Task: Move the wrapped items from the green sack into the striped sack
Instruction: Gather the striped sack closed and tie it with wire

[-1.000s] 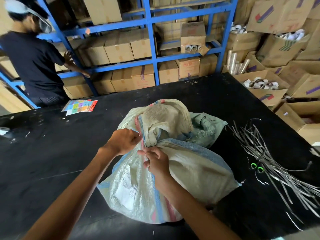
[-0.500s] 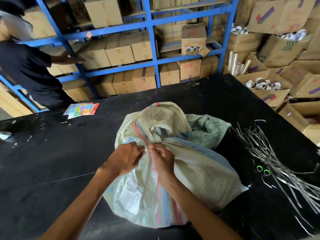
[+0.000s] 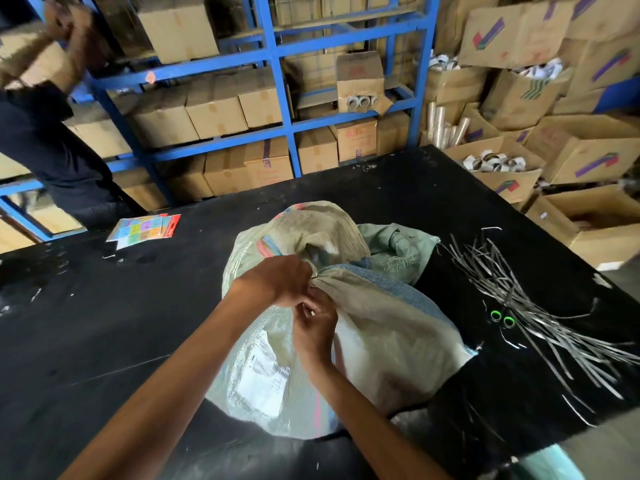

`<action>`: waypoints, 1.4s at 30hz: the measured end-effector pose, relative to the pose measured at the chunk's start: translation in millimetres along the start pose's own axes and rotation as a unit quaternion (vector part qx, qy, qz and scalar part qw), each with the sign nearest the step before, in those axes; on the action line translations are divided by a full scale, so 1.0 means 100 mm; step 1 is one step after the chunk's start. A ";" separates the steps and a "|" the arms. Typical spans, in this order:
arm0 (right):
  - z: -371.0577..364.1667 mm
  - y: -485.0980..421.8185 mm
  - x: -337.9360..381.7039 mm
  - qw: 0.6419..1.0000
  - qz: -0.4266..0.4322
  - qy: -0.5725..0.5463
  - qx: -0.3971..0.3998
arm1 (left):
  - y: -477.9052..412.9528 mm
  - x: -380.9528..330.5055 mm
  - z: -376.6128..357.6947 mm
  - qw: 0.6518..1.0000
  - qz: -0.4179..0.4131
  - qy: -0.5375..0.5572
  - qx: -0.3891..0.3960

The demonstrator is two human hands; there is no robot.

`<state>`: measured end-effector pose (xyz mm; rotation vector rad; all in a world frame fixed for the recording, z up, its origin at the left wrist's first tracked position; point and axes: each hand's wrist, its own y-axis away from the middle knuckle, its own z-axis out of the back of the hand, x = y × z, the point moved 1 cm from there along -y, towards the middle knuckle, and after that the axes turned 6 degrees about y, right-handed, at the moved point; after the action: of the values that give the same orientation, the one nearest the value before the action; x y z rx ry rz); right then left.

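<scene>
A striped sack (image 3: 381,334) lies bulging on a black bench (image 3: 104,323), its neck gathered at the middle. The left hand (image 3: 277,280) grips the bunched neck. The right hand (image 3: 313,332), touching it just below, pinches the same fabric with curled fingers. A crumpled green sack (image 3: 398,247) lies just behind, touching the striped one. Grey strips (image 3: 540,306) lie to the right.

A person's left hand (image 3: 277,280) and right hand (image 3: 315,329) grip the bunched neck of a striped sack (image 3: 381,341) lying on a black table (image 3: 104,323); a green sack (image 3: 398,244) lies crumpled just behind it; grey strips (image 3: 519,299) sprawl to the right; a second person (image 3: 52,150) reaches up beside blue shelving (image 3: 273,81) stacked with cartons.
</scene>
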<state>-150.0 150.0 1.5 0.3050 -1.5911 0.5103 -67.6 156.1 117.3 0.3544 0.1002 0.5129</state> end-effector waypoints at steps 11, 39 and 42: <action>0.01 0.11 0.08 0.990 0.040 0.003 -0.132 | -0.14 -0.28 0.32 0.994 -0.038 0.059 0.084; 0.84 -0.52 0.23 0.792 -0.487 -0.228 0.288 | -0.38 0.12 -0.40 0.883 -0.259 0.317 -0.231; 0.86 -0.58 0.22 0.800 -0.453 -0.200 0.340 | -0.42 0.18 -0.46 0.889 -0.245 0.315 -0.226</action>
<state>-198.8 60.2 29.5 1.7255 -1.3808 0.2316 -41.1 145.3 59.8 -0.3112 0.6733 0.1180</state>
